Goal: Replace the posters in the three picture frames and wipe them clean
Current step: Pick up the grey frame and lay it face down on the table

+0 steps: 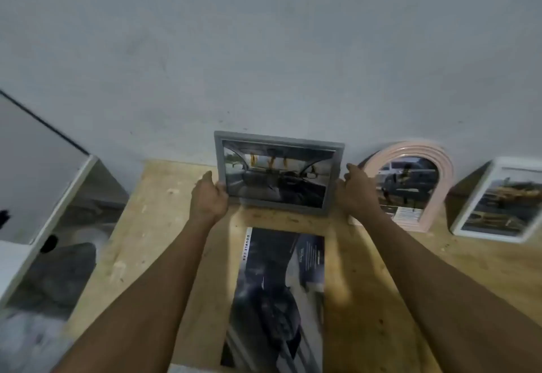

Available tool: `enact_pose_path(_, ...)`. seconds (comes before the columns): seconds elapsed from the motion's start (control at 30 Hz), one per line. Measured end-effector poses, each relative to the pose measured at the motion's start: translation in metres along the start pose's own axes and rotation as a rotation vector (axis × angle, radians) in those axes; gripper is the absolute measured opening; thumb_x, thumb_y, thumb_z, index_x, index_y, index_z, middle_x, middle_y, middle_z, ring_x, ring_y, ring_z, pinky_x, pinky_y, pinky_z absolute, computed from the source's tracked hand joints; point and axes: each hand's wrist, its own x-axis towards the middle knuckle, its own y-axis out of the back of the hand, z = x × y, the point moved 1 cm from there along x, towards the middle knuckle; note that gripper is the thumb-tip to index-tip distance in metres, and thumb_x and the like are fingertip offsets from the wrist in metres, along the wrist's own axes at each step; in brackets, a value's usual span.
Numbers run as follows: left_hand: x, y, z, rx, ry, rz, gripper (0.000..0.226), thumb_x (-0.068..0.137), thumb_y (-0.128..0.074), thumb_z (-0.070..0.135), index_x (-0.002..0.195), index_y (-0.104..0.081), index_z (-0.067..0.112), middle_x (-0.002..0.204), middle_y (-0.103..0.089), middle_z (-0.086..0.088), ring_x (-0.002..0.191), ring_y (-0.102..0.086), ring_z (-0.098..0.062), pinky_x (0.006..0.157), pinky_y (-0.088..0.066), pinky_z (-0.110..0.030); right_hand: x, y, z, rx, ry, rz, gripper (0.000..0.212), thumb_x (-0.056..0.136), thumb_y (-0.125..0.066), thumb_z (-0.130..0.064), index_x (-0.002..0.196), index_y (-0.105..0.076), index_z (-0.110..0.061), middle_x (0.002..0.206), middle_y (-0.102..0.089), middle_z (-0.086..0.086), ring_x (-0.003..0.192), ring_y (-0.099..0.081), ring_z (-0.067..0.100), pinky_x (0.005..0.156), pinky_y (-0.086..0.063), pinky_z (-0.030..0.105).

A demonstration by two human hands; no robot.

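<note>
A grey rectangular picture frame (pixel 278 139) with a car-interior photo stands tilted against the wall at the back of the wooden table (pixel 164 226). My left hand (pixel 208 196) grips its left edge and my right hand (pixel 356 190) grips its right edge. To the right a pink arched frame (pixel 410 152) leans on the wall, partly hidden by my right hand. Further right a white rectangular frame (pixel 469 217) leans at the edge of view. A dark car poster (pixel 278 293) lies flat on the table between my forearms.
A white open cabinet or box (pixel 58 196) stands left of the table, with dark and pale cloth-like things inside it. The plain grey wall (pixel 264 50) rises directly behind the frames.
</note>
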Motion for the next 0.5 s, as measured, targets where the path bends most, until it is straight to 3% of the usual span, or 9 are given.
enact_pose_path(0.17,0.044,-0.012,-0.008,-0.030,0.021,-0.014,0.048,0.106,-0.037,0.024,0.149,-0.037,0.002,0.143,-0.051,-0.024,0.131,-0.046,-0.043,0.105,-0.037,-0.044,0.026,-0.027,0.002,0.007,-0.116,0.006,0.035,0.096,-0.050,-0.011,0.131,-0.048,-0.012,0.114,-0.064,0.019,0.103,-0.062,0.037,0.078,-0.045,0.034)
enact_pose_path(0.33,0.064,-0.022,-0.010,-0.040,-0.085,0.020,0.035,0.106,-0.032,0.023,0.124,-0.056,0.006,0.119,-0.065,-0.024,0.105,-0.059,-0.046,0.081,-0.044,-0.044,0.029,-0.041,0.007,0.049,-0.146,0.087,0.026,0.101,-0.046,-0.015,0.125,-0.051,-0.009,0.111,-0.065,0.019,0.095,-0.061,0.034,0.079,-0.044,0.034)
enact_pose_path(0.5,0.065,-0.019,-0.009,-0.099,-0.030,0.069,0.034,0.105,-0.035,0.020,0.121,-0.060,0.002,0.117,-0.064,-0.027,0.106,-0.057,-0.048,0.086,-0.046,-0.049,0.024,-0.037,0.006,0.061,-0.104,0.138,0.019,0.100,-0.046,-0.020,0.115,-0.057,-0.014,0.102,-0.069,0.014,0.091,-0.063,0.034,0.080,-0.052,0.044)
